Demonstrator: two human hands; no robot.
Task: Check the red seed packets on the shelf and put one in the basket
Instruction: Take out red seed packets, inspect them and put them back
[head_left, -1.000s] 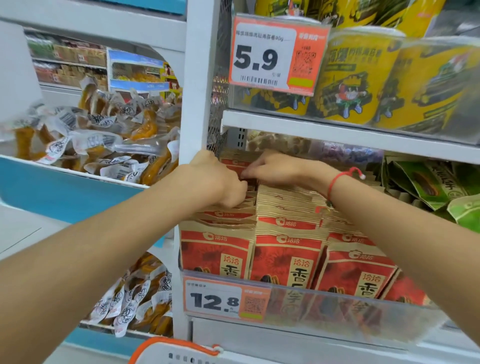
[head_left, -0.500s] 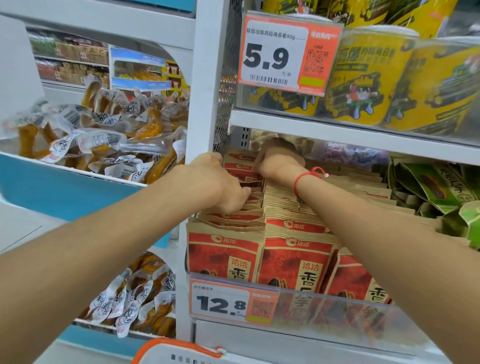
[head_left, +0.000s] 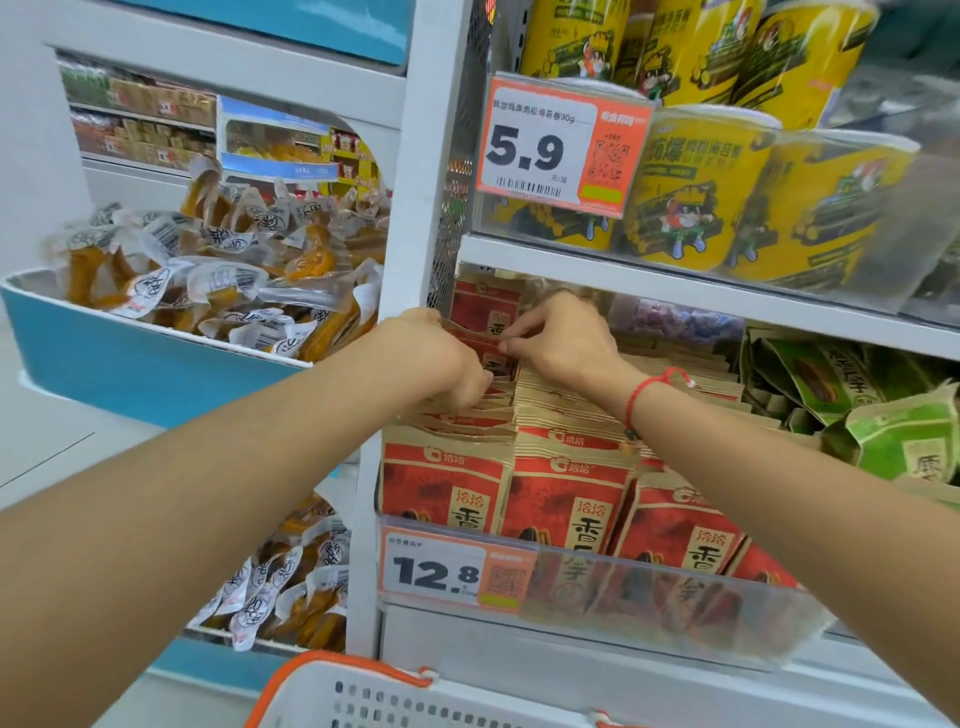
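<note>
Rows of red and tan seed packets (head_left: 566, 499) stand upright on the middle shelf behind a clear plastic lip. My left hand (head_left: 431, 358) reaches into the left row with its fingers curled down among the packet tops. My right hand (head_left: 561, 338), a red string on its wrist, pinches the top edge of a packet (head_left: 485, 312) further back in that row. That rear packet stands taller than its neighbours. The white basket with an orange rim (head_left: 363, 691) shows at the bottom edge, below the shelf.
A white upright post (head_left: 410, 249) borders the shelf on the left. Yellow snack tubs (head_left: 691, 202) fill the shelf above, close over my hands. Green packets (head_left: 893, 431) lie to the right. A blue bin of vacuum-packed snacks (head_left: 218, 291) sits left of the post.
My right hand has come forward from deep in the shelf and now pinches a rear packet top. The left hand stays in the left row. The view has shifted slightly.
</note>
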